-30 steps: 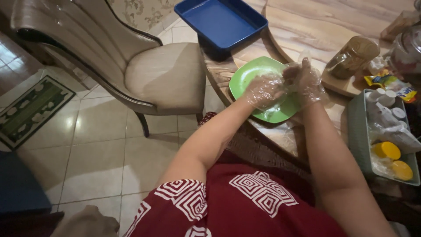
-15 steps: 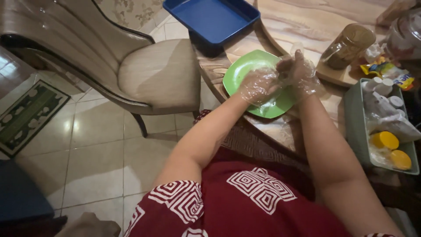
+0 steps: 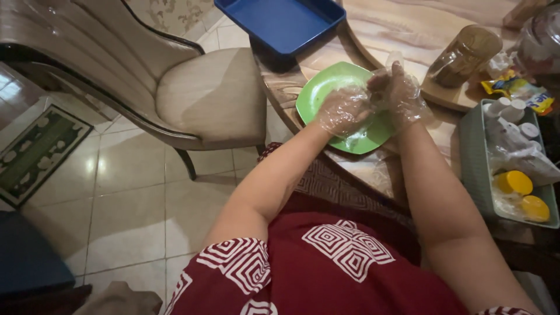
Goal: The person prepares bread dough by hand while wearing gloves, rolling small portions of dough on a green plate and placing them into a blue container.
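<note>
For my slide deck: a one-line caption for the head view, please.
Left hand and right hand, in clear plastic gloves, meet over a green plate.

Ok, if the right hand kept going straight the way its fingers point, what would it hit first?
Probably the jar on the wooden board. The gloved right hand points up the table, away from the body, over the green plate. Depth is unclear, so it might pass just left of it.

The scene is lit dimly and warmly, with soft glare thrown across the tiled floor (image 3: 122, 186) left of the chair (image 3: 192, 93), under which a faint shadow is cast. Sheen is caught on the clear plastic gloves over the left hand (image 3: 344, 111) and right hand (image 3: 402, 93). Straight lines are bent toward the frame edges, and the far right edge is darkened and slightly soft.
</note>
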